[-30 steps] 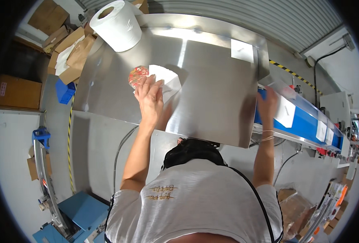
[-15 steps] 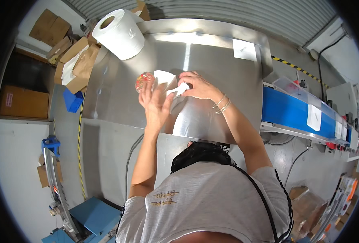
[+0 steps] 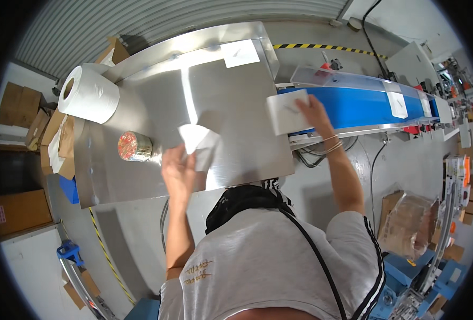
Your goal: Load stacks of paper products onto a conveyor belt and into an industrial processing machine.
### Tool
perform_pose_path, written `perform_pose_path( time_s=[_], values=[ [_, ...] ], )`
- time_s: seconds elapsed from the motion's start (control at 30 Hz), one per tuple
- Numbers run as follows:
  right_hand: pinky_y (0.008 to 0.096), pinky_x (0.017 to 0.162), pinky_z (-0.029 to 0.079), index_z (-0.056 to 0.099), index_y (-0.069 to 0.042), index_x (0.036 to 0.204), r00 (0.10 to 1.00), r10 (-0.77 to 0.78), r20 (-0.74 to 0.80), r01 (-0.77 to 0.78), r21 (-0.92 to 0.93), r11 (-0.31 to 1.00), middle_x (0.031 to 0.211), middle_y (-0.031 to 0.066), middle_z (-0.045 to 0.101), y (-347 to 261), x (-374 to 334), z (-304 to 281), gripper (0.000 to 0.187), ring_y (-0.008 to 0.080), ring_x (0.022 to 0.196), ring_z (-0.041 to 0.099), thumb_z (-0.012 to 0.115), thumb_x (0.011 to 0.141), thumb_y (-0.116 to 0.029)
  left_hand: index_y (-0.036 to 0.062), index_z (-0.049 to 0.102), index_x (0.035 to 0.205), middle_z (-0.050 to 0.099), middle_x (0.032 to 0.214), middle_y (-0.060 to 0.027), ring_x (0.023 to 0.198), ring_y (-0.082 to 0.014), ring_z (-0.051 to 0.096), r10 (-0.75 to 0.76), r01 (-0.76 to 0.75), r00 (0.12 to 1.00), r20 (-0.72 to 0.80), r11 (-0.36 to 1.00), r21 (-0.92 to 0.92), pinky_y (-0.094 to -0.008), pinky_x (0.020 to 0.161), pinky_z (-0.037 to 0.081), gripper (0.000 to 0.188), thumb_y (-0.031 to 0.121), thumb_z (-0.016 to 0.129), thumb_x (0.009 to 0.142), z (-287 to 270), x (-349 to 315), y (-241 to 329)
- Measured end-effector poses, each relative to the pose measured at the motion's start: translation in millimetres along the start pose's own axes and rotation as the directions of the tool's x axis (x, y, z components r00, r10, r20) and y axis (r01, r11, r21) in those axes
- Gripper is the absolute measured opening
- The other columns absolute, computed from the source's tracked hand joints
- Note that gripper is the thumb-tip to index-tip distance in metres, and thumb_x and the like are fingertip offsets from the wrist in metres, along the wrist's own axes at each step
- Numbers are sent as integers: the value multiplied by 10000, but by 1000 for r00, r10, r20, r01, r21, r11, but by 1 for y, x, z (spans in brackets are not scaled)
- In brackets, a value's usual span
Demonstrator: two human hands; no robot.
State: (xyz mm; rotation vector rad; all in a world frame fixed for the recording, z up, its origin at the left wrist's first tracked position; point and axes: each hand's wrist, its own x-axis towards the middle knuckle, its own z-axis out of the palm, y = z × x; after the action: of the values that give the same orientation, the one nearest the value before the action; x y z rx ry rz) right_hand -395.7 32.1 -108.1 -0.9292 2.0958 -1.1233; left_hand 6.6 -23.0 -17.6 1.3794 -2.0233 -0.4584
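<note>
Head: hands point(image 3: 178, 170) partly hide white papers point(image 3: 285, 114).

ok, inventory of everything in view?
table: 1, silver, centre
roll: 1, white, table far left
cylinder: 1, reddish end, table left
angular piece: 1, white, table middle
square piece: 1, white, conveyor end
sheet: 1, white, table far right
conveyor: 1, blue, right
belt pieces: 2+, white, conveyor
boxes: several, brown, both sides
bin: 1, blue, left
shirt: 1, grey, bottom
left hand: 1, bare, at angular piece
right hand: 1, bare, on square piece
</note>
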Motion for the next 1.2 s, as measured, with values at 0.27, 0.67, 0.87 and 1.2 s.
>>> perform_pose_path(
  time_s=[0.27,0.67,0.87,1.2],
  values=[
    [431,794,494,533,-51,1243,768,-476,-428,-165,-851,498,1107,192,623,46,20,-110,600,373,958,600,713,792,-403,52,642,1109,625,949,-140,907,-313,582,-8,11,999,41,996,-91,-401,831,471,344,61,709,772,39,-34,69],
    [256,764,505,583,-52,1182,841,-409,355,336,252,908,1058,46,647,-59,-78,23,372,116,899,614,704,831,-69,146,706,1106,591,1085,-132,892,-240,591,-70,74,997,25,981,-180,-346,731,512,309,25,679,822,48,-52,77],
    [263,769,510,554,-66,1176,708,-415,571,325,259,910,1087,42,609,-78,-87,37,404,115,882,594,720,807,-55,140,721,1064,592,1095,-128,843,-227,581,-31,34,999,18,989,-141,-337,703,512,292,3,687,809,49,-53,77],
    [293,806,485,595,4,1036,483,-686,544,679,263,686,1171,86,537,-58,-68,63,351,199,1017,540,755,754,-134,56,623,1188,606,1070,-138,984,-311,549,-28,28,1000,2,986,-166,-410,892,429,455,197,753,775,45,-45,86]
  ],
)
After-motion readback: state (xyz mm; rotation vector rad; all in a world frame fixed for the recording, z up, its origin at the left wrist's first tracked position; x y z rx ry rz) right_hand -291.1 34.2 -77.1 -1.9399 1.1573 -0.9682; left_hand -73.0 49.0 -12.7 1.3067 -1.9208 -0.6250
